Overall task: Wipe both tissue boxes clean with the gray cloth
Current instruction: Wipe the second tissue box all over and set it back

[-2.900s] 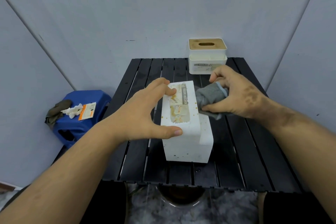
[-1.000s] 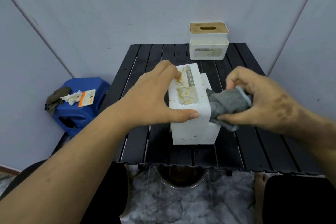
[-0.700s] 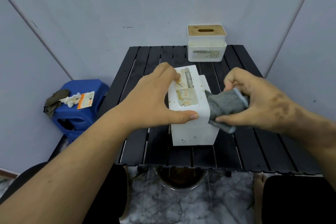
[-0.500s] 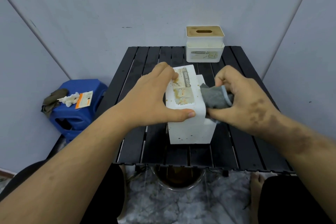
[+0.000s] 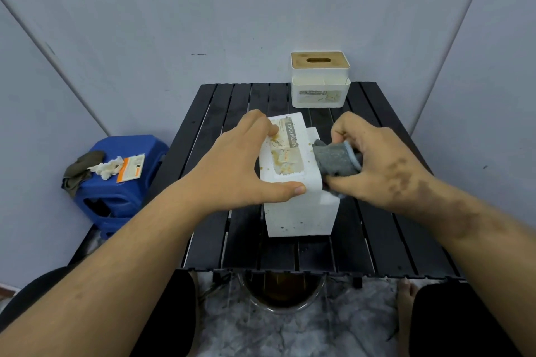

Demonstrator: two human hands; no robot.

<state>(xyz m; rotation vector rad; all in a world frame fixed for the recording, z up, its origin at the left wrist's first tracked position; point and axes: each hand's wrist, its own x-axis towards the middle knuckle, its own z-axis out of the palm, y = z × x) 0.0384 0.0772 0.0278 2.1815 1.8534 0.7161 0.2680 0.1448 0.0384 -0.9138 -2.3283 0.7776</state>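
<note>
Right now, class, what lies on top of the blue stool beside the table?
On the blue stool lie a dark olive rag, a crumpled white tissue and an orange-and-white card. The seat beneath them is covered.

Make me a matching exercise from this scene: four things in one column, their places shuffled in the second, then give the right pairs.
1. gray cloth
2. near tissue box
3. far tissue box
4. blue stool

A. far edge of the black slatted table
B. floor, left of the table
C. gripped in the right hand
D. held by the left hand

Pairs: 1-C, 2-D, 3-A, 4-B
</note>
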